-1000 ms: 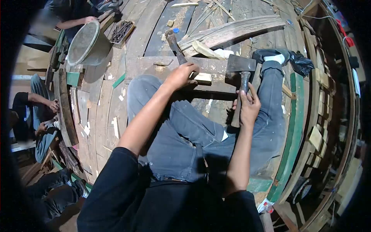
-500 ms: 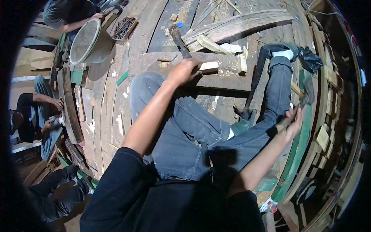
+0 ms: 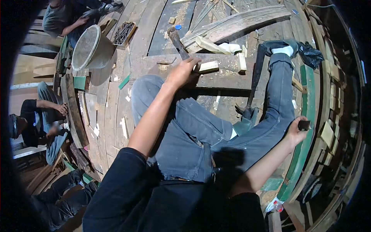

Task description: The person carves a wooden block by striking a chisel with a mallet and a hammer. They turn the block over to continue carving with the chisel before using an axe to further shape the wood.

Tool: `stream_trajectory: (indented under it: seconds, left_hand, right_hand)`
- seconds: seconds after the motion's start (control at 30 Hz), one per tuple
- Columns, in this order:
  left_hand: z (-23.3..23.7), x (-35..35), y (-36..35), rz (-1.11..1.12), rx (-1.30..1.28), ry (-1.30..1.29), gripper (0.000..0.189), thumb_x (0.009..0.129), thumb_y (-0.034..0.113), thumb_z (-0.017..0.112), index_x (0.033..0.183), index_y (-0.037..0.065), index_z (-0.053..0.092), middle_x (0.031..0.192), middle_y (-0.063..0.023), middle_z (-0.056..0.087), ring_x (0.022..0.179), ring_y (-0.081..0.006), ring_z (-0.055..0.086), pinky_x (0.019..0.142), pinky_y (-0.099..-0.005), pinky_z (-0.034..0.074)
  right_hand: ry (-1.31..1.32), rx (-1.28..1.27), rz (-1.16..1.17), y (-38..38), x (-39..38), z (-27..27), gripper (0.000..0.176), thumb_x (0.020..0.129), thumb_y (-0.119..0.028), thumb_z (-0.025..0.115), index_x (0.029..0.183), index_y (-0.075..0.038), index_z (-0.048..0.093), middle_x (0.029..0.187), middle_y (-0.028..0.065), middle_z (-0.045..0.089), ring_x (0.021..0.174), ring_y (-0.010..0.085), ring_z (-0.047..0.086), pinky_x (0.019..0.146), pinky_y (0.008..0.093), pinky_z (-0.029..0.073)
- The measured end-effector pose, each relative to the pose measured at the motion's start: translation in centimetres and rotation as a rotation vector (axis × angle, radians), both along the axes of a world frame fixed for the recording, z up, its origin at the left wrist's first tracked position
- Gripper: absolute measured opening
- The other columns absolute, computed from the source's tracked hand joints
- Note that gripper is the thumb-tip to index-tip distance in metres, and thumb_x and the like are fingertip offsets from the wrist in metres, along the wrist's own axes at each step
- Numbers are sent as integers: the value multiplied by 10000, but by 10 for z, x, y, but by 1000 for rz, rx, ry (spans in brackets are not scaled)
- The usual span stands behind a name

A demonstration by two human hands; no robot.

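My left hand (image 3: 181, 72) is closed around the shaft of a chisel (image 3: 178, 43), whose worn wooden top points away from me. A pale wood block (image 3: 208, 67) lies at my fingers, over a dark plank beyond my bent knee. My right hand (image 3: 296, 132), out to the right above the green beam (image 3: 298, 162), is wrapped round a dark tool (image 3: 304, 125); only its squared end shows, so I cannot tell its kind. A long dark metal bar with a claw-like end (image 3: 247, 110) lies by my foot.
A curved timber (image 3: 239, 29) and a small wood block (image 3: 242, 62) lie ahead among shavings. To the left stand a bucket (image 3: 83, 48) and a box of nails (image 3: 124, 34). A person (image 3: 31, 112) works at a curved plank (image 3: 73, 112); other people sit nearby.
My right hand has moved down and slightly right, and the tool in it, blurred before, now shows end-on. My left hand stays nearly in place on the chisel.
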State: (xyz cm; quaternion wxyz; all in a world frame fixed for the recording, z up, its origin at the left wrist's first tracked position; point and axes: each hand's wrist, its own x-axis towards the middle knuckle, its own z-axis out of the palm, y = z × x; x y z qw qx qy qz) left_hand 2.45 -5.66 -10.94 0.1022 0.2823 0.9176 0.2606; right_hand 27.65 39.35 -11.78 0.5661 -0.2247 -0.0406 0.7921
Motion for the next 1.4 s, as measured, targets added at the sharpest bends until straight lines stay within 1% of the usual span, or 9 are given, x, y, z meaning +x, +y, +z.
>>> stream_trajectory:
  seconds: [0.2,0.33,0.37,0.5,0.63,0.77,1.2,1.33,1.4]
  left_hand:
    - [16,-9,-16,138,327,-142,486,762,-20,726,1222,107,631,1040,-75,698,872,-135,656,750,-280,530]
    - [21,-19,-38,364,573,-39,316,832,19,670,1145,63,664,966,-11,696,864,-91,639,740,-250,518]
    - [17,-22,-39,382,616,-51,303,838,28,670,1139,61,666,932,-16,692,817,-86,633,694,-248,513]
    - [21,-12,-28,315,458,-328,306,839,99,706,1142,88,670,777,-48,643,588,-65,570,491,-238,451]
    - [0,-4,-7,156,-42,32,387,762,327,739,1090,129,679,874,-173,688,883,-367,655,771,-478,523]
    - [-1,-9,-3,81,-142,-35,298,799,307,697,1044,138,677,871,-169,687,871,-364,658,764,-472,527]
    - [-10,-7,-8,36,-31,16,464,737,274,777,1166,147,652,817,-141,678,751,-309,660,683,-410,511]
    - [24,-10,-15,319,384,-304,317,844,177,713,1144,88,666,711,-50,653,639,-99,602,593,-284,484]
    - [19,-16,-22,367,446,-76,239,865,142,691,1096,82,686,685,8,624,623,-46,547,598,-233,463]
  right_hand:
    - [19,-94,-31,-33,-13,27,565,961,-480,375,1230,13,435,1110,213,518,949,331,517,787,464,497]
    - [-15,155,63,-28,0,25,652,940,-573,324,1253,-4,366,1096,236,510,923,334,515,769,461,470]
    - [-295,135,-220,-55,-27,60,676,918,-611,356,1269,-33,363,1089,233,515,912,316,515,762,440,449]
    - [-674,499,-184,-61,-31,65,579,945,-420,475,1392,-116,267,1065,212,557,764,238,538,656,387,461]
    - [-881,862,-143,-113,-68,78,520,976,-226,482,1440,-115,275,923,177,600,569,161,517,512,258,441]
    - [-832,846,278,-148,-90,56,514,990,-161,481,1452,-92,266,835,121,590,547,126,509,494,236,443]
    - [-708,900,609,-170,-104,37,459,989,-144,530,1398,-30,356,729,56,579,516,68,493,460,208,415]
    - [-745,949,605,-165,-103,32,427,995,-159,523,1382,-32,398,738,47,573,541,83,510,475,231,444]
    - [-761,950,605,-167,-104,32,405,997,-157,518,1368,-27,418,713,34,566,540,69,502,485,222,436]
